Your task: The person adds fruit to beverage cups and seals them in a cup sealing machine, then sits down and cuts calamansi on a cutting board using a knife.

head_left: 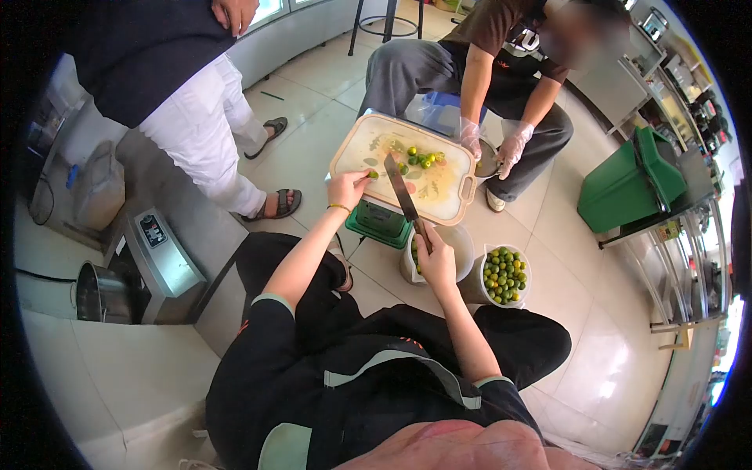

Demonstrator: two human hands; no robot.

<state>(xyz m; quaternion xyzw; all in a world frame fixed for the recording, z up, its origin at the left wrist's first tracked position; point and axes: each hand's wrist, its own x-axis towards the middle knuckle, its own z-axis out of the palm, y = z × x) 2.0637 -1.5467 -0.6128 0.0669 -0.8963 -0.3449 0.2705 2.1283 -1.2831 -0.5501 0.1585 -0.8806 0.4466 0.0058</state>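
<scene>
My left hand (348, 189) pinches a small green citrus fruit (373, 175) at the near left edge of a cutting board (356, 145). With my right hand (435, 257) I grip the dark handle of a knife (403, 190), its blade slanting up and left over the board. Several small green and yellowish citrus pieces (425, 160) lie in the middle of the board, just right of the blade tip. The board rests above a green container (377, 223) and partly over a white bucket (462, 243).
A white bucket full of green citrus fruits (504, 276) stands by my right knee. Across the board a seated person's gloved hands (513, 147) hold a round metal utensil (487, 160). Another person (196, 117) stands at left. A green bin (627, 184) is at right.
</scene>
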